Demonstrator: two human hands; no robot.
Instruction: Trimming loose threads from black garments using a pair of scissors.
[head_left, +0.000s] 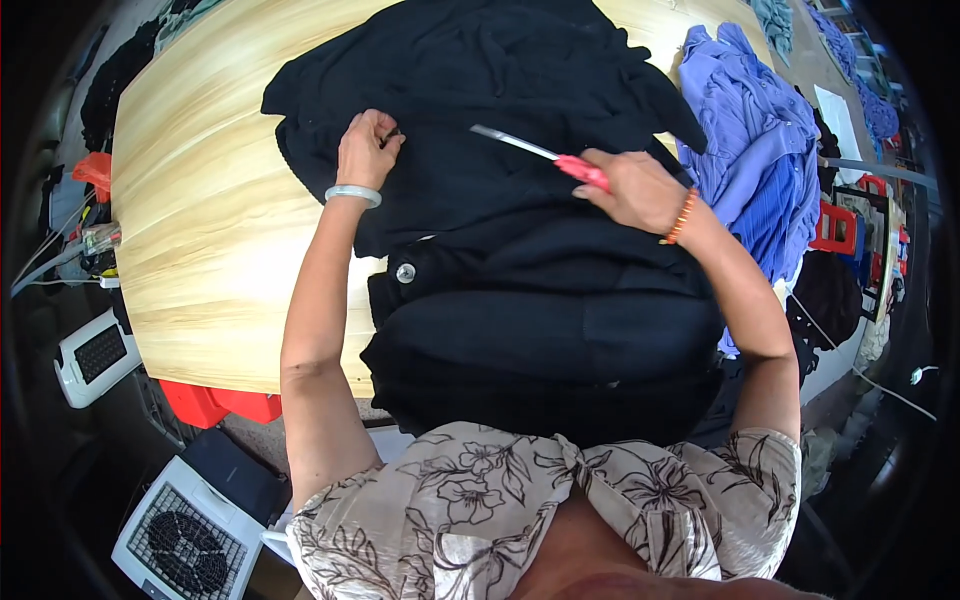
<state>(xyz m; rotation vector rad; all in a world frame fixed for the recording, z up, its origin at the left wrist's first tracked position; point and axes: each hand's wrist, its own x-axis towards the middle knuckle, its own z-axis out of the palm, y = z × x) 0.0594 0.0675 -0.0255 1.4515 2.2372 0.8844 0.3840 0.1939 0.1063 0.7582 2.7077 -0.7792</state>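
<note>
Both forearms reaching up from the lower edge, left hand curled with fingertips pinched together, right hand closed in a fist, wrist bent inward toward the left.

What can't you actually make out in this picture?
- Head view: what the left hand pinches is hidden by its fingers.
- The scissors handle sits inside the right hand.
- Black garment folds blend together.
- Table far edge is cut off.
</note>
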